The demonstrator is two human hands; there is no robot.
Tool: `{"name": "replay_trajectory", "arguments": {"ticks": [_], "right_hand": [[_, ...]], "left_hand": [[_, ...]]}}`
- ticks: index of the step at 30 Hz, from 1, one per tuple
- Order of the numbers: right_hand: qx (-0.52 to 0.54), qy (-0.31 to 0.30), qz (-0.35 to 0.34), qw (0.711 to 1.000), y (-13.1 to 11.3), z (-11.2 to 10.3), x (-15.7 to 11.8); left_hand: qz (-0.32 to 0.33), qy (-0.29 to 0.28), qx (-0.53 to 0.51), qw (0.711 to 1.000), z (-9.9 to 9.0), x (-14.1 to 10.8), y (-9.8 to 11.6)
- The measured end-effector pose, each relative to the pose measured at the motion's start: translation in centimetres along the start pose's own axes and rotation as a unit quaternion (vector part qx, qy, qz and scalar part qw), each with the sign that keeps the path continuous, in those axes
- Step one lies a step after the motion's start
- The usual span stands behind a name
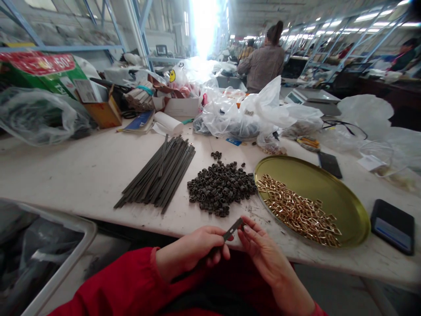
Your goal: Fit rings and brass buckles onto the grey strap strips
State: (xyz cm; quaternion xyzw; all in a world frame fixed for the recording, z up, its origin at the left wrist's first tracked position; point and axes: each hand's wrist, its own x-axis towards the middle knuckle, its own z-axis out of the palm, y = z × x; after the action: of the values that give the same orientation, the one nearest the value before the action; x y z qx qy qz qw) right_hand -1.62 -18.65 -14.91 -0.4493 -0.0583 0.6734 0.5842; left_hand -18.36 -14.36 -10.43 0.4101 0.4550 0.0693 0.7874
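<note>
In front of me, at the table's near edge, my left hand (197,249) is closed around a dark strap (232,230) with a small slot near its end. My right hand (263,252) pinches the tip of the same strap between thumb and fingers. Whether a small piece is also in that pinch I cannot tell. Just beyond my hands lies a heap of small dark loops (223,184). Left of it is a stack of long dark straps (154,177). On the right, gold-coloured metal rings (296,210) lie in a round golden tray (340,186).
A black phone (393,226) lies right of the tray, a dark flat object (330,164) behind it. Clear plastic bags (243,116), a notebook (140,121) and boxes (182,106) line the table's back. A white-rimmed bin (62,215) stands at lower left. Another person (265,66) stands farther off.
</note>
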Motion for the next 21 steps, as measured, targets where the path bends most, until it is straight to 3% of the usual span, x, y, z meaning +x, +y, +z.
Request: {"name": "replay_trajectory", "arguments": {"ticks": [4, 8, 14, 17, 21], "right_hand": [[-0.016, 0.013, -0.025, 0.999, 0.1, 0.1, 0.1], [-0.119, 0.017, -0.073, 0.990, 0.1, -0.1, 0.1], [-0.231, 0.001, -0.111, 0.967, 0.2, -0.8, -0.2], [-0.216, -0.005, -0.087, 0.972, -0.1, -0.9, -0.4], [-0.173, 0.000, -0.067, 0.983, -0.5, -0.6, -0.7]], "left_hand": [[-0.021, -0.065, -0.123, 0.990, -0.5, 0.3, -0.1], [-0.043, -0.112, -0.221, 0.968, -1.2, 0.4, -0.2], [-0.069, -0.112, -0.276, 0.952, -1.5, 0.4, 0.0], [-0.058, -0.092, -0.268, 0.957, -1.6, 0.3, 0.1], [-0.043, -0.106, -0.255, 0.960, -1.7, 0.3, 0.0]]}}
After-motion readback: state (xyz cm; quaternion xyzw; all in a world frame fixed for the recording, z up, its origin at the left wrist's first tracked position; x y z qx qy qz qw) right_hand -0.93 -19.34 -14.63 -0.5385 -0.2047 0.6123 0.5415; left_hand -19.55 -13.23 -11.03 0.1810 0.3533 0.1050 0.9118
